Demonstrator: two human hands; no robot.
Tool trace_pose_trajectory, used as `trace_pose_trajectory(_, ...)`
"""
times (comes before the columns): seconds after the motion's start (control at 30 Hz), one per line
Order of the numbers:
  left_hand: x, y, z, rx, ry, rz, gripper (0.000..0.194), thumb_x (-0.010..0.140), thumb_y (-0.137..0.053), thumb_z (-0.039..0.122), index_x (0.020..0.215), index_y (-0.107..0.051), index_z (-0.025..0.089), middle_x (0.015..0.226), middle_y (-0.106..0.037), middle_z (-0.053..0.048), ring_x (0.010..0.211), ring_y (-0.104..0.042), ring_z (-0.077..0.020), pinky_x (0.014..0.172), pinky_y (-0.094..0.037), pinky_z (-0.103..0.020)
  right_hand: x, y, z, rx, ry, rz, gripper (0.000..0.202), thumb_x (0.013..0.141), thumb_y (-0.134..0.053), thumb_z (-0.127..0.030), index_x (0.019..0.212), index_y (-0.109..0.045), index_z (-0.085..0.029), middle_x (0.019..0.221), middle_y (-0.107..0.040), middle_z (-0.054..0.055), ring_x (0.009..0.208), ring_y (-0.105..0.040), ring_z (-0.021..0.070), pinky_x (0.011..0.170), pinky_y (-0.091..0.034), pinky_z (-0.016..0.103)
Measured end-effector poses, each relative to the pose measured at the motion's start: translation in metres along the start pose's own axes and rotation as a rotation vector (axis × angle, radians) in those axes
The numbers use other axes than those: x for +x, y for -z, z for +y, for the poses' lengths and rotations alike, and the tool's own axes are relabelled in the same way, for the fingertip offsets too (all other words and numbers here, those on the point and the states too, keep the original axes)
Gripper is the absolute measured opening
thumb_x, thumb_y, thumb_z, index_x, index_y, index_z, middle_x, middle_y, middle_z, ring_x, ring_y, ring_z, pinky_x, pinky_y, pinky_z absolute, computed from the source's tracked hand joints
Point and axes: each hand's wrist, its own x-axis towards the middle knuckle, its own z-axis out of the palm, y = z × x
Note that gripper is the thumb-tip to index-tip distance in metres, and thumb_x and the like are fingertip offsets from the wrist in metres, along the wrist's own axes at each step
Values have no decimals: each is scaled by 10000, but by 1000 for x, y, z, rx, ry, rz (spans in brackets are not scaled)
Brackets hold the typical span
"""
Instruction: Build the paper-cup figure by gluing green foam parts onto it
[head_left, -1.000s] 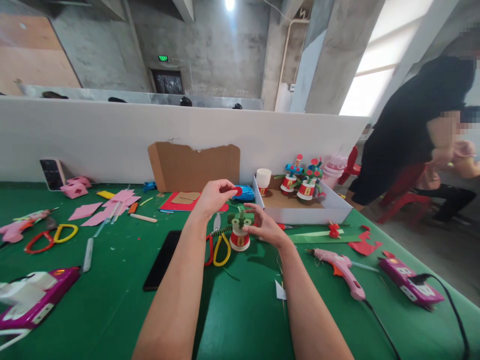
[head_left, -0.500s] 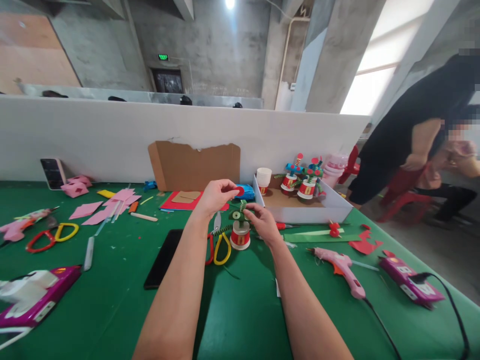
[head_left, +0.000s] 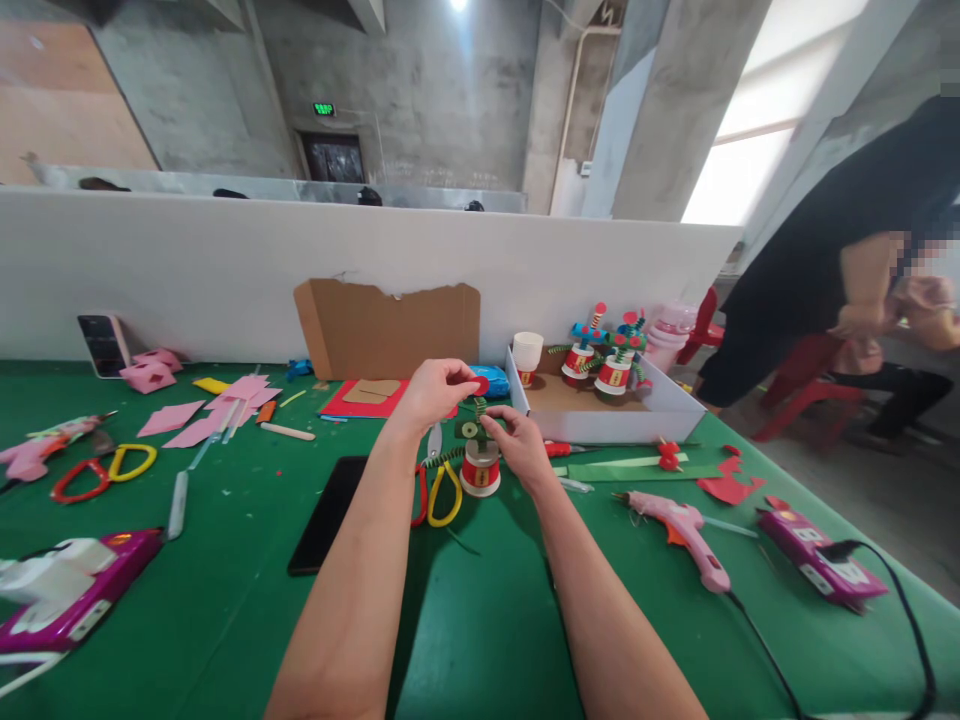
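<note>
Between my hands a paper-cup figure (head_left: pixel 481 470) stands upright on the green table; it has a red-and-white cup base, a green paper body and a springy folded green strip (head_left: pixel 480 406) on top. My left hand (head_left: pixel 439 395) pinches a small red paper disc (head_left: pixel 481 384) just above that strip; I cannot tell whether the two touch. My right hand (head_left: pixel 517 442) has its thumb and fingers closed on the figure's green upper part from the right. Scissors with red and yellow handles (head_left: pixel 445 495) lie just left of the cup.
A white box (head_left: pixel 615 428) behind holds finished-looking cup figures and a plain cup. A pink glue gun (head_left: pixel 686 530) and a purple power strip (head_left: pixel 821 560) lie right, a black phone (head_left: pixel 326 515) left. Pink paper pieces (head_left: pixel 225 415) are farther left. Another person (head_left: pixel 817 240) stands at right.
The green strip's top has tilted slightly left under the red disc, and my right hand has shifted slightly on the figure. At right, the other person's arms have moved.
</note>
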Motion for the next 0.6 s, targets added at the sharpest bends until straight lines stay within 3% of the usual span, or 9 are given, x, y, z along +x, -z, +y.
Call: trace_pose_trajectory(0.6, 1, -2, -3, 29, 11, -30, 131, 687, -638, 268, 690, -659, 139, 616, -620, -5, 604, -534, -122, 564, -409, -233, 1, 1, 1, 9, 42, 34, 299, 734, -620, -463, 825, -691, -187, 839, -710, 40, 775, -621, 195, 710, -480, 302)
